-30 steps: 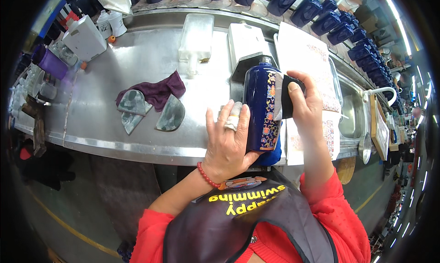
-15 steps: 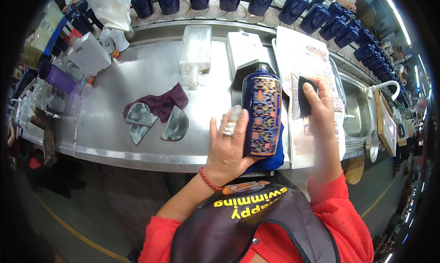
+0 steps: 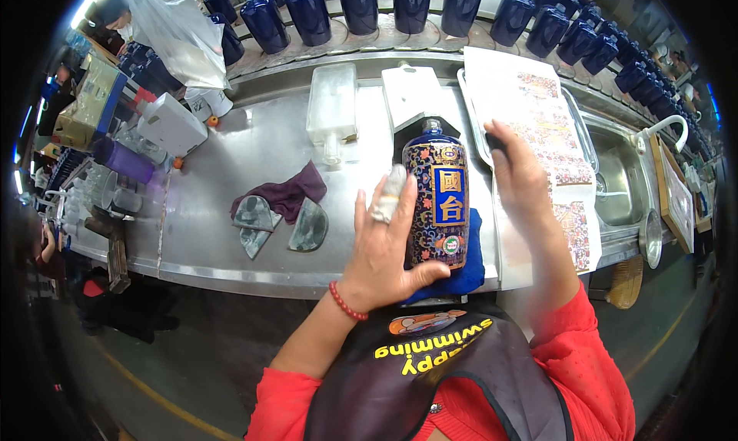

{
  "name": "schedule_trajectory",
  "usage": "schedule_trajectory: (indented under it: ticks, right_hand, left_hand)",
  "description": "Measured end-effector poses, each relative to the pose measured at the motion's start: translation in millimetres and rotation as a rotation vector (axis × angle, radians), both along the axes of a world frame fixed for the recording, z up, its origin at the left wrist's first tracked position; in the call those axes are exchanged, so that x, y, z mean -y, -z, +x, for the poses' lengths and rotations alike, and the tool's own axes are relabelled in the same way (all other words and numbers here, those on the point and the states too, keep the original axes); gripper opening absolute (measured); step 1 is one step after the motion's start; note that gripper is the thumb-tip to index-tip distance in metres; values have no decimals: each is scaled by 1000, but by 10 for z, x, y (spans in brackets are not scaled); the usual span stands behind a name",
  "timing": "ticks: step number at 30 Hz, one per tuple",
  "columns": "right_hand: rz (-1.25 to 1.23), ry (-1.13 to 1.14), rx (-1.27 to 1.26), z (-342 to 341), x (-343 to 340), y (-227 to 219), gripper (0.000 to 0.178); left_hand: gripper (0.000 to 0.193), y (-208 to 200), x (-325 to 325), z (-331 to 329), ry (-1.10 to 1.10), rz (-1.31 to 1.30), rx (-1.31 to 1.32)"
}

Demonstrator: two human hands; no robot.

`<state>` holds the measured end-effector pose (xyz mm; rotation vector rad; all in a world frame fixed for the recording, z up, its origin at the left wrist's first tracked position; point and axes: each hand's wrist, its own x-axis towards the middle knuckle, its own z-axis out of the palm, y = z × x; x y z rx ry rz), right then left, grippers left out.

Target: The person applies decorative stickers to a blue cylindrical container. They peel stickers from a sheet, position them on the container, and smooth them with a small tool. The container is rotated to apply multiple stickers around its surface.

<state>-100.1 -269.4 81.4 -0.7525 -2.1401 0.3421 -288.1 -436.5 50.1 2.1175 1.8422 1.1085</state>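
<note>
Bottle (image 3: 437, 199), dark blue with a patterned wrap and a blue label panel, lies on a blue cloth (image 3: 465, 268) at the near edge of the worktop (image 3: 261, 145), long axis running away from the person, neck at the far end. Left hand (image 3: 384, 241) grasps its left flank, thumb under the base. Right hand (image 3: 519, 176) lies just right of it, pressed flat on a sheet of printed labels (image 3: 553, 126), holding something dark and indistinct. Left of the hands: maroon rag (image 3: 288, 195), grey pads (image 3: 307, 226). Beyond: white trays (image 3: 332, 103), a row of blue bottles (image 3: 361, 3).

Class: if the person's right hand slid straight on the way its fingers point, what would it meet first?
Probably the white tray's far rim; the right hand already rests on the patterned label sheets.
</note>
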Motion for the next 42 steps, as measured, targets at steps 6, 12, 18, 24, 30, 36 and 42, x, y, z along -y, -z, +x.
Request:
schedule_trajectory:
  ticks: [6,12,18,24,30,36,42]
  right_hand:
    - [11,-140,127,-26,144,275,69]
    - [-97,-143,85,1,149,386,64]
    - [-151,-159,50,47,118,404,64]
    - [-162,-188,52,63,157,371,65]
    - [-115,-195,14,2,174,388,64]
    - [-114,-164,19,48,166,353,65]
    - [-34,-169,64,56,230,318,69]
  left_hand:
    - [100,-25,-469,-167,-2,41,8]
    - [97,20,-508,-142,-7,33,61]
    - [103,-40,-449,-128,-11,21,84]
    - [113,-202,41,303,31,-26,-241]
    - [112,88,21,271,-18,113,-182]
    - [123,119,81,168,-29,28,-83]
    - [122,-28,-10,190,-6,53,-223]
